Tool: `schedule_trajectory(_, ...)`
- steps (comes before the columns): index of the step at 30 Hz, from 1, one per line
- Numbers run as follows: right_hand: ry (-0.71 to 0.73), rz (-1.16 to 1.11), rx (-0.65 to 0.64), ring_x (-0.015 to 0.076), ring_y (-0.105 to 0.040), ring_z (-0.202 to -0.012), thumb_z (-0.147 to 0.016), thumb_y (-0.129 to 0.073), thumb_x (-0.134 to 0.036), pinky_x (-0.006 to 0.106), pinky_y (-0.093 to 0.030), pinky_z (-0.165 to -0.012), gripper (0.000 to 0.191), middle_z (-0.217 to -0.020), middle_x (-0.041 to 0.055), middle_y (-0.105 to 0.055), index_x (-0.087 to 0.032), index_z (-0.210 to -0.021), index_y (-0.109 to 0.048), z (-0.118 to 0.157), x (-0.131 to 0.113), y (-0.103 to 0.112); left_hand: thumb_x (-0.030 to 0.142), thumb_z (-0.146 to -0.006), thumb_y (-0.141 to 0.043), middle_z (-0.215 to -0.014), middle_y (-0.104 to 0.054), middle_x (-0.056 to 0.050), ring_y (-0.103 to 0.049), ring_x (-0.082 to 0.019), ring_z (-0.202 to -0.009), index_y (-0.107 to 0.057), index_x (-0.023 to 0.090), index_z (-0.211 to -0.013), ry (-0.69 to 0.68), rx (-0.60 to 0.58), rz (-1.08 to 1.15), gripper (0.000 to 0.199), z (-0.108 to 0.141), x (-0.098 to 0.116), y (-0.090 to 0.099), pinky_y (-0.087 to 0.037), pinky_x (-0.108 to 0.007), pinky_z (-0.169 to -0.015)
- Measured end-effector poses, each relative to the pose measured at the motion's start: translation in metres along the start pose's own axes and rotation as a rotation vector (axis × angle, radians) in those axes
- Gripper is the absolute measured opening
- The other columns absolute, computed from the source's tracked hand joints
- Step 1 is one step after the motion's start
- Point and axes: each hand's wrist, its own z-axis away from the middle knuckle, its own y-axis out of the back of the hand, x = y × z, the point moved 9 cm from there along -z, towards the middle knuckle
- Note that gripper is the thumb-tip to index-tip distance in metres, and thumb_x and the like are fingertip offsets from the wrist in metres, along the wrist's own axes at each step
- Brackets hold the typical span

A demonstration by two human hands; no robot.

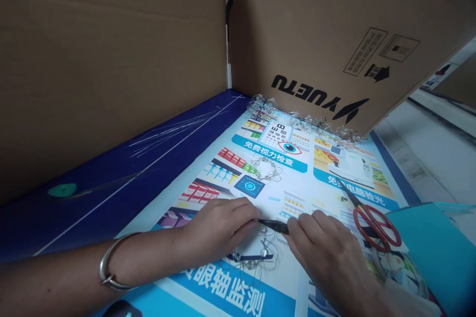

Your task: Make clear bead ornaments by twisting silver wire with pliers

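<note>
Head view: the right hand (323, 245) conceals most of the pliers (273, 226).

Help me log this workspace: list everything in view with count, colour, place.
Panels: two, brown, left and back
Strip: one, dark blue, left
Poster: one, multicoloured, centre
Bead pile: one, clear, along back panel
Beaded rings: two, clear, centre
Strands: several, pale, on strip
Blob: one, green, on strip
Scissors: one pair, red-handled, right
Sheet: one, teal, right edge
Unclear object: one, black, bottom edge
Pointed tool: one, black, centre
Bangle: one, silver, lower left
Left hand: one, bare, at nearer ring
Right hand: one, bare, gripping tool
</note>
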Motion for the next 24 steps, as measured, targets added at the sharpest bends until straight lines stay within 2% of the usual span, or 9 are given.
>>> schedule_trajectory(7,0.034,0.015,0.08,0.0184,-0.043,-0.068,-0.079,-0.052,-0.015,0.034,-0.026,-0.061,0.012,-0.072,0.0014,-0.05,-0.019,-0.09,-0.054,0.002,-0.006,0.009,0.017,-0.089,-0.039,-0.073,-0.057,-0.002,-0.053,-0.015,-0.063,-0.056,0.017,-0.086,-0.14,0.067,-0.142,0.017,0.004,0.012,0.003,-0.042,-0.027,-0.056)
schedule_trajectory(11,0.043,0.025,0.098,0.018,-0.043,-0.067,-0.079,-0.051,-0.014,0.034,-0.026,-0.059,0.013,-0.071,0.002,-0.051,-0.019,-0.09,-0.055,0.002,-0.008,0.014,0.012,-0.085,-0.04,-0.071,-0.056,-0.002,-0.05,-0.016,-0.059,-0.055,0.017,-0.084,-0.182,0.025,-0.26,0.016,0.005,0.017,-0.002,-0.04,-0.028,-0.052)
schedule_trajectory(15,0.034,-0.001,0.077,0.0182,-0.044,-0.066,-0.08,-0.05,-0.015,0.033,-0.027,-0.059,0.012,-0.072,0.002,-0.052,-0.02,-0.089,-0.056,0.0,-0.008,0.012,0.011,-0.084,-0.041,-0.073,-0.055,-0.002,-0.05,-0.016,-0.06,-0.054,0.017,-0.084,-0.163,-0.008,-0.291,0.014,0.005,0.014,-0.007,-0.04,-0.029,-0.052)
schedule_trajectory(18,-0.062,-0.098,0.048,0.0193,-0.047,-0.069,-0.083,-0.05,-0.021,0.033,-0.03,-0.061,0.007,-0.073,0.0024,-0.053,-0.021,-0.084,-0.057,0.0,0.003,0.004,0.014,-0.085,-0.041,-0.073,-0.055,-0.002,-0.051,-0.016,-0.061,-0.054,0.017,-0.085,-0.142,-0.004,-0.27,0.013,0.005,0.011,-0.007,-0.041,-0.028,-0.053)
schedule_trajectory(20,-0.165,-0.203,0.053,0.0206,-0.049,-0.073,-0.084,-0.049,-0.027,0.032,-0.033,-0.062,0.01,-0.076,0.0038,-0.055,-0.021,-0.084,-0.057,0.002,0.013,0.001,0.016,-0.087,-0.041,-0.073,-0.055,-0.002,-0.052,-0.016,-0.062,-0.053,0.018,-0.083,-0.127,0.013,-0.262,0.013,0.004,0.01,-0.005,-0.041,-0.028,-0.054)
schedule_trajectory(22,-0.284,-0.373,0.044,0.0205,-0.051,-0.076,-0.085,-0.047,-0.032,0.031,-0.036,-0.063,0.016,-0.08,0.0047,-0.057,-0.02,-0.085,-0.057,0.007,0.025,-0.003,0.017,-0.087,-0.041,-0.073,-0.055,-0.002,-0.053,-0.015,-0.062,-0.052,0.018,-0.081,-0.104,0.047,-0.261,0.013,0.004,0.009,-0.001,-0.041,-0.028,-0.055)
schedule_trajectory(24,-0.4,-0.593,-0.037,0.018,-0.053,-0.075,-0.087,-0.043,-0.037,0.029,-0.038,-0.062,0.021,-0.08,0.0038,-0.058,-0.021,-0.086,-0.056,0.013,0.033,-0.013,0.017,-0.087,-0.04,-0.073,-0.055,-0.002,-0.053,-0.015,-0.063,-0.052,0.017,-0.08,-0.078,0.08,-0.253,0.014,0.004,0.008,0.004,-0.041,-0.027,-0.055)
